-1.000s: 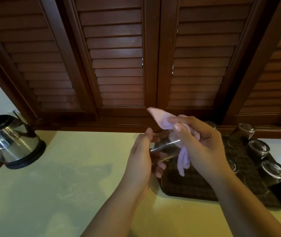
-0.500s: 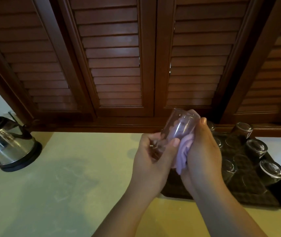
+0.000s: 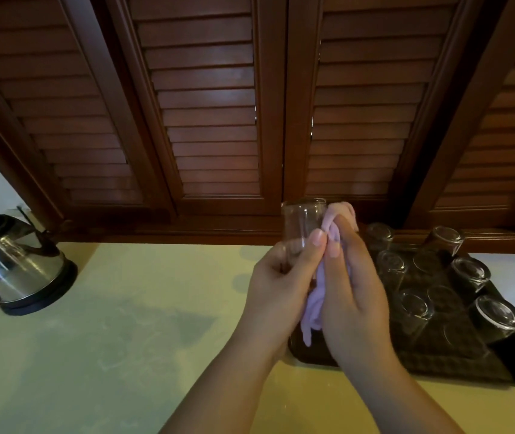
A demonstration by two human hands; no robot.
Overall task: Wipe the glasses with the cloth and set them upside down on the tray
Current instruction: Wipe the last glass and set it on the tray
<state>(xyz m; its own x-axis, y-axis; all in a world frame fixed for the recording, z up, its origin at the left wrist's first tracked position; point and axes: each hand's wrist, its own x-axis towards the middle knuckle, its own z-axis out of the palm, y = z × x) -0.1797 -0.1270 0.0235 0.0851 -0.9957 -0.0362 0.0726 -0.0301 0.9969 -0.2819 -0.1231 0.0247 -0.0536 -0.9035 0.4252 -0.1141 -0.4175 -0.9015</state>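
Note:
My left hand (image 3: 281,283) grips a clear glass (image 3: 303,222) that stands nearly upright above the counter, its upper end showing over my fingers. My right hand (image 3: 353,292) holds a pale lilac cloth (image 3: 315,305) against the glass's right side; the cloth's top bunches beside the glass and its tail hangs down between my hands. To the right lies a dark brown tray (image 3: 456,364) with several glasses (image 3: 487,314) standing upside down on it.
A steel electric kettle (image 3: 15,264) on a black base stands at the far left of the yellow-green counter (image 3: 124,339). Dark wooden louvred shutters (image 3: 212,120) close off the back, above a wooden sill.
The glass went from lying sideways between my hands to nearly upright. The cloth moved from above the glass to its right side, and both hands drew together.

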